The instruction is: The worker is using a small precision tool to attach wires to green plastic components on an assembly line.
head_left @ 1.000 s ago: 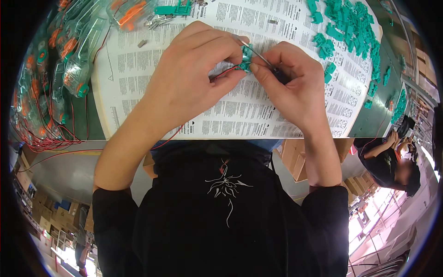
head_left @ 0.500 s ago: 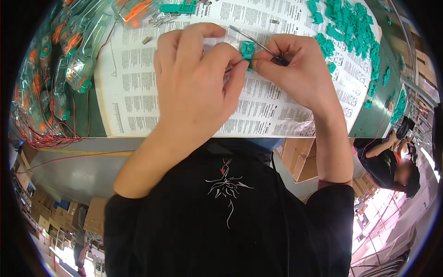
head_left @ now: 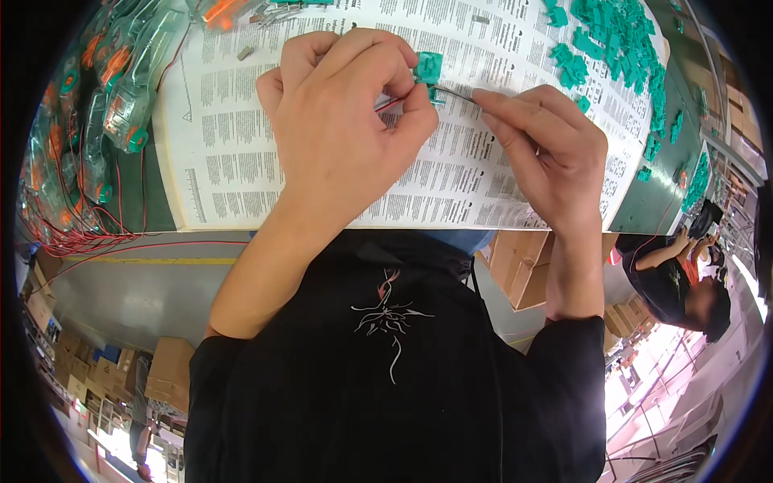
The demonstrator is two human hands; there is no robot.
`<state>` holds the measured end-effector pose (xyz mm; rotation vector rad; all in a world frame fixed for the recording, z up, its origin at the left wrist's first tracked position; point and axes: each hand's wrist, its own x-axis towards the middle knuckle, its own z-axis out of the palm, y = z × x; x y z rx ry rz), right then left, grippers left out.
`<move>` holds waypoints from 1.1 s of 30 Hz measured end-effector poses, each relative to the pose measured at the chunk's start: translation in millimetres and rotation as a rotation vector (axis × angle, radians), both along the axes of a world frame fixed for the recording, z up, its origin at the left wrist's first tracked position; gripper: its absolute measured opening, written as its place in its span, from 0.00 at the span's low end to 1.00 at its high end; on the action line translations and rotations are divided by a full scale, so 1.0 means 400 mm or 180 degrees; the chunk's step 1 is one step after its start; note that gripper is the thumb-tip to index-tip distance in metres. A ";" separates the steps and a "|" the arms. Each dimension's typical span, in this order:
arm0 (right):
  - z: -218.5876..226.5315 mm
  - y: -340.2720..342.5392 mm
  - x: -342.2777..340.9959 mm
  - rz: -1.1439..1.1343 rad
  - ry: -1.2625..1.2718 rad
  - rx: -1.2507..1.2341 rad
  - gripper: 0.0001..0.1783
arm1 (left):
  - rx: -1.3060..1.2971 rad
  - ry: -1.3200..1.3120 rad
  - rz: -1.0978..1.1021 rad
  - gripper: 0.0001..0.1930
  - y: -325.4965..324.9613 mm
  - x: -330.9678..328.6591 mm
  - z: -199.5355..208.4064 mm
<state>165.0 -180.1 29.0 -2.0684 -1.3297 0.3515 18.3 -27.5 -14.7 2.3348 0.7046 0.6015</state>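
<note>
My left hand (head_left: 346,121) pinches a small green plastic part (head_left: 429,68) between thumb and fingers above a printed paper sheet (head_left: 241,173). A short bit of red wire (head_left: 388,105) shows under the left fingers, its ends hidden. My right hand (head_left: 547,141), fingertips closed, grips a slim dark metal shaft, which looks like the screwdriver (head_left: 459,96); its handle is hidden in the hand. The shaft reaches the lower right side of the green part. Whether its tip is inside or only touching, I cannot tell.
Loose green plastic parts (head_left: 616,44) are heaped at the far right. Clear-and-orange housings (head_left: 129,105) with red wires (head_left: 97,237) crowd the left side. Small metal pieces (head_left: 278,14) lie at the back. Cardboard boxes (head_left: 519,270) stand below the table edge; another person (head_left: 664,274) is at the right.
My right hand has moved right and slightly down, away from the left fingers. The screwdriver shaft that pointed up past the green part now meets its side. The left hand still holds the part.
</note>
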 end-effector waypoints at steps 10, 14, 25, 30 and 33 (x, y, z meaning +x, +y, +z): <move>-0.001 0.004 0.017 0.0178 -0.0247 -0.0093 0.14 | 0.0021 -0.0027 0.0015 0.08 -0.001 0.000 -0.002; -0.007 0.007 0.013 0.0243 -0.0480 0.0047 0.13 | 0.0022 -0.0012 0.0007 0.08 -0.001 0.000 0.000; -0.026 -0.009 0.005 0.0314 -0.0938 0.0198 0.18 | 0.0085 -0.0002 0.0027 0.08 -0.001 -0.003 -0.004; -0.051 -0.016 -0.014 0.0165 -0.1222 0.0352 0.20 | 0.0098 0.0003 0.0015 0.09 -0.001 -0.001 -0.001; -0.057 -0.011 -0.029 0.0129 -0.1360 0.0479 0.19 | 0.0108 0.0024 0.0004 0.09 -0.001 -0.001 0.000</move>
